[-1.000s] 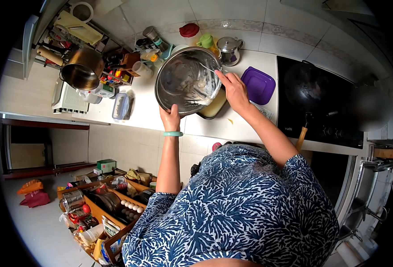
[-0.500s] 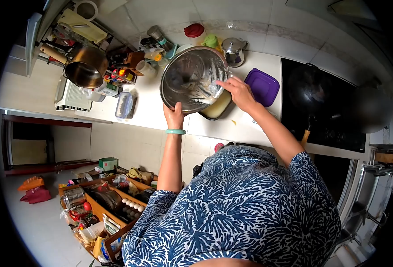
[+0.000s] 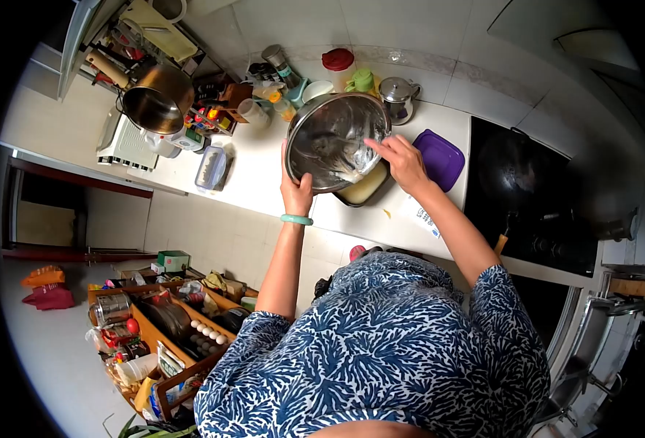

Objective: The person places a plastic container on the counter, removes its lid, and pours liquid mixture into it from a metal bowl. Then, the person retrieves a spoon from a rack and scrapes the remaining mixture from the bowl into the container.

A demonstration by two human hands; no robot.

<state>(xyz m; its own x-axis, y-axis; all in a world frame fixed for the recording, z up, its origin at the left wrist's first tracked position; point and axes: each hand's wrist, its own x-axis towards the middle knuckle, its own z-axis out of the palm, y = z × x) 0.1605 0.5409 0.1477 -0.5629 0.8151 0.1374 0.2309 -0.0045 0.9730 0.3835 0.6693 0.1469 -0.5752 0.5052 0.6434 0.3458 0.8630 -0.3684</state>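
Observation:
A metal mixing bowl (image 3: 311, 150) is tilted above the counter, its inside smeared with white, wet batter or paste. My left hand (image 3: 295, 191) grips its lower left rim, thumb over the edge and fingers around the outside. At the bowl's right rim is my right hand (image 3: 403, 160), its fingers curled and the index finger stretched toward the smeared wall. Whatever tool it holds blends with the white smear and cannot be made out. Under the bowl's lower edge, a dark-rimmed rectangular container (image 3: 362, 191) with pale yellowish contents is partly hidden.
To the right lie a purple plastic lid (image 3: 439, 159) and a wok (image 3: 512, 168) on the black stove. Behind stand a metal pot (image 3: 397, 101) and a red-lidded jar (image 3: 338, 67). A saucepan (image 3: 156, 102) and a clear box (image 3: 211, 169) are on the left.
The view has shifted slightly, so the counter things sit further right in the picture. Both hands stay at the bowl, which remains tilted over the container.

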